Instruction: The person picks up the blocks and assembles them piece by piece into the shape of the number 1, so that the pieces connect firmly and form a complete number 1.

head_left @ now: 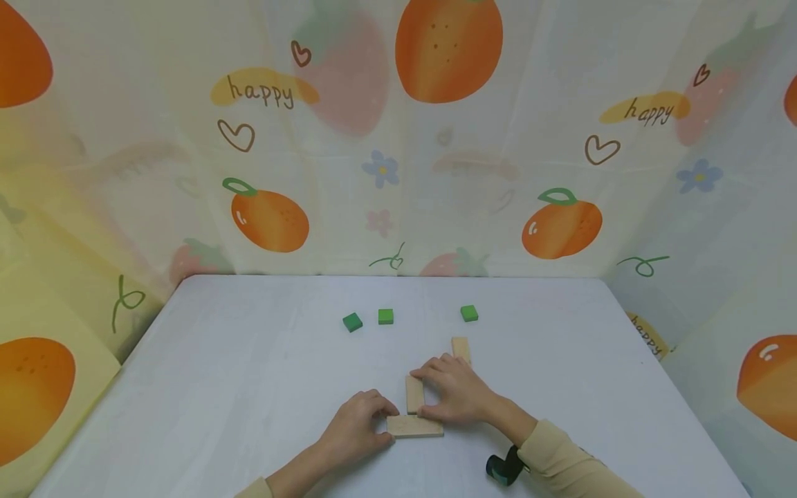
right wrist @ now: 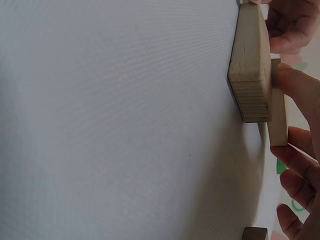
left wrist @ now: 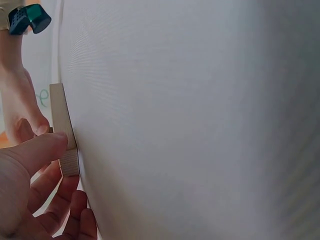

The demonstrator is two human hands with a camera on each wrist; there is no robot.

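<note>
Pinching is applied by both hands, one at each of two plain wooden blocks on the white table. The left end of the crosswise block is pinched between the thumb and fingers of the left hand; by this end grip, the block is presumably prevented from sliding or turning, while its upper face is left uncovered. The lengthwise block is pinched by the right hand, with the thumb at its near end and a fingertip at its far end; a hold across the full length appears suited to controlling both position and angle. The near end of the lengthwise block is set at the far long edge of the crosswise block, about midway along, so that a T outline is formed. Whether the two faces are in full contact cannot be determined. Both blocks are laid flat, presumably for stability. A third wooden block is placed just beyond the right hand, partly hidden by it. Farther back, a dark green block and two lighter green blocks are spaced apart, where the working area is apparently left unobstructed.
</note>
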